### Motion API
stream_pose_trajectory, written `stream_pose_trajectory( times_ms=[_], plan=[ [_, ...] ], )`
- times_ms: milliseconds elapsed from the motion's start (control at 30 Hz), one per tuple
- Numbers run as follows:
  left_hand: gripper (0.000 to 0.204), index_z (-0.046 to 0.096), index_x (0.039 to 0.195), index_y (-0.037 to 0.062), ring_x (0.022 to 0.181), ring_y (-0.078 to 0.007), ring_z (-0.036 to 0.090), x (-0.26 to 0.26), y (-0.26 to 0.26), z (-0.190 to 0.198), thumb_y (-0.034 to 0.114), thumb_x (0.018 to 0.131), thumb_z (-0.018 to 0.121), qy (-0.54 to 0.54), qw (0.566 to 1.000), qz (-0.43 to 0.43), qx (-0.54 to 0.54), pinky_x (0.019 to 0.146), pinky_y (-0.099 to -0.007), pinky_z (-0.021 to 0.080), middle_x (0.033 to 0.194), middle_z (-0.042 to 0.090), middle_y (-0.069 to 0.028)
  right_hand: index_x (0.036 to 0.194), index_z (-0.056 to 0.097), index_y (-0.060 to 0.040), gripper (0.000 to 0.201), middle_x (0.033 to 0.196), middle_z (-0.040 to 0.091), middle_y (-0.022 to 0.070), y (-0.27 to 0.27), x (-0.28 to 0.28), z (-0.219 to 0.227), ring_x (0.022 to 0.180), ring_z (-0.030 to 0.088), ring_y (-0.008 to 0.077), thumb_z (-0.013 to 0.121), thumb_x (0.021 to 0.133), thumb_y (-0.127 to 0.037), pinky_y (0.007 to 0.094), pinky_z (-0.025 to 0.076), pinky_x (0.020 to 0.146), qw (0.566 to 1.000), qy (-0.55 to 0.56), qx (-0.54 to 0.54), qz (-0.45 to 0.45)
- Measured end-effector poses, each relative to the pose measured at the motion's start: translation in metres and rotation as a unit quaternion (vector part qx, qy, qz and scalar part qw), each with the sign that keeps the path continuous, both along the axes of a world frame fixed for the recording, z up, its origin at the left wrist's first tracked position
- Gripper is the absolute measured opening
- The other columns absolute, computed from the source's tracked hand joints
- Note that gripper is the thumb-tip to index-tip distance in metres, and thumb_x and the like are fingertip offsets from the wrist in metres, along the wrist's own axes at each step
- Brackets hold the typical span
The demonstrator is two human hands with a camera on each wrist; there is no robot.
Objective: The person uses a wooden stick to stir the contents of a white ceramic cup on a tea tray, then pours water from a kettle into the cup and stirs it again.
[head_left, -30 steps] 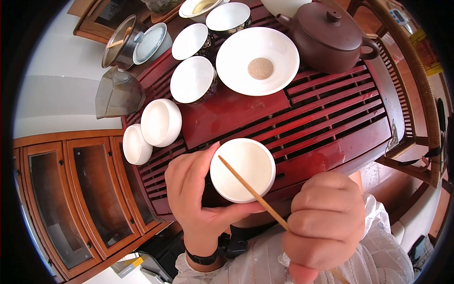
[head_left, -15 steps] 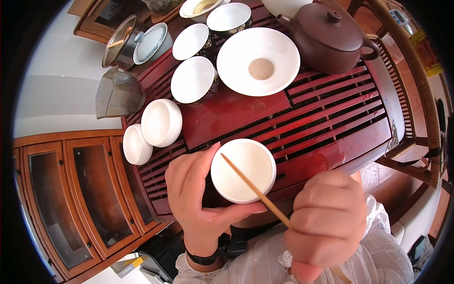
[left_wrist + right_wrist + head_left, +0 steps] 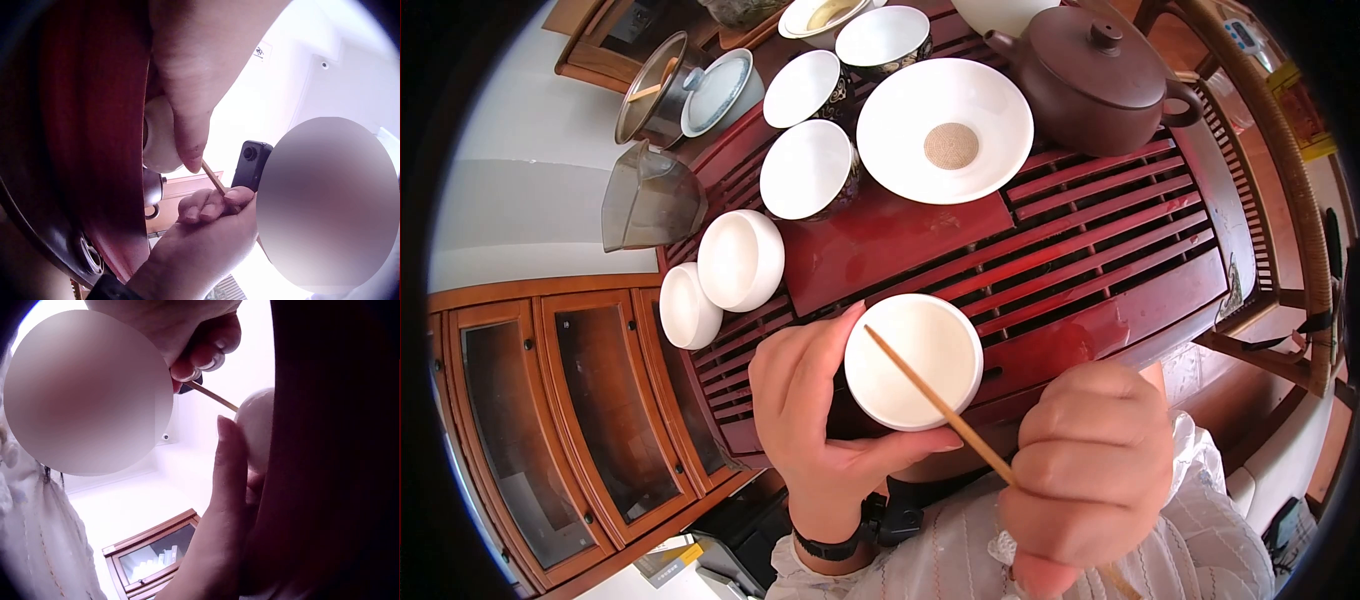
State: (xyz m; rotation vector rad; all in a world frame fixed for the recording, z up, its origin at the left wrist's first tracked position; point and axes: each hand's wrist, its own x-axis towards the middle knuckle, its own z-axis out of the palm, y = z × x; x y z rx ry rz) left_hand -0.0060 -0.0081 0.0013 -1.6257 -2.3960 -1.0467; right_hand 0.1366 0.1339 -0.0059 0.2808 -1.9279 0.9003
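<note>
In the head view a small white cup [image 3: 900,385] stands at the near edge of the tea tray, its open mouth facing up. My left hand [image 3: 810,400] holds it from the left, thumb along the near side and fingers round the far side. With fingers curled tight, my right hand [image 3: 1090,470] grips a thin wooden stick [image 3: 972,440]. The stick slants up to the left across the cup's mouth, and its lower end shows beneath the fist. Seen from the left wrist, the left thumb [image 3: 192,140] presses the cup's wall [image 3: 161,134].
Beyond the cup, the slatted red tea tray [image 3: 855,245] carries a wide white bowl [image 3: 890,150] with brown granules, a dark teapot [image 3: 1090,80], several patterned cups [image 3: 805,168] and two plain white cups [image 3: 740,258]. A clear pitcher [image 3: 650,200] stands left; a chair [image 3: 1305,200] is right.
The stick's tip and my right fist have shifted very slightly, up and to the right and then a little back. My left hand and the cup have stayed in place.
</note>
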Motion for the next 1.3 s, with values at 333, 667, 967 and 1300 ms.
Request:
stream_pose_trajectory(
  times_ms=[333, 667, 967, 1300],
  plan=[
    [0.089, 0.065, 0.113, 0.0011, 0.090, -0.0266, 0.059, -0.001, -0.002, -0.001, 0.055, 0.047, 0.088, 0.002, 1.000, 0.002, -0.003, 0.083, -0.0391, 0.045, 0.099, 0.064, -0.0084, 0.073, 0.057, -0.0057, 0.043, 0.060, 0.048, 0.0007, 0.006, -0.004, -0.004, 0.048, 0.047, 0.0142, 0.046, 0.101, -0.037, 0.0258, 0.034, 0.042, 0.999, 0.034, 0.021, 0.019],
    [0.089, 0.065, 0.114, 0.0013, 0.091, -0.0267, 0.059, -0.001, -0.001, -0.001, 0.054, 0.046, 0.088, -0.006, 1.000, 0.002, 0.001, 0.083, -0.0389, 0.044, 0.100, 0.064, -0.0085, 0.073, 0.057, -0.0059, 0.043, 0.060, 0.048, 0.0005, 0.004, -0.001, -0.002, 0.048, 0.047, 0.0145, 0.046, 0.101, -0.037, 0.0259, 0.034, 0.042, 1.000, 0.004, 0.004, 0.002],
    [0.089, 0.065, 0.114, 0.0011, 0.091, -0.0269, 0.059, -0.001, -0.001, -0.002, 0.054, 0.045, 0.089, -0.012, 1.000, -0.001, 0.006, 0.083, -0.0391, 0.044, 0.100, 0.064, -0.0089, 0.073, 0.057, -0.0060, 0.043, 0.059, 0.046, 0.0004, 0.007, -0.002, 0.000, 0.048, 0.047, 0.0147, 0.047, 0.101, -0.038, 0.0262, 0.034, 0.042, 1.000, -0.009, -0.004, -0.001],
    [0.089, 0.065, 0.113, 0.0004, 0.090, -0.0269, 0.059, -0.001, 0.000, -0.001, 0.055, 0.046, 0.088, 0.008, 1.000, -0.004, 0.000, 0.082, -0.0386, 0.044, 0.099, 0.065, -0.0090, 0.070, 0.055, -0.0033, 0.043, 0.060, 0.047, 0.0050, 0.008, -0.011, 0.001, 0.051, 0.049, 0.0202, 0.057, 0.093, -0.040, 0.0300, 0.038, 0.044, 0.995, 0.098, 0.034, -0.010]
  ],
)
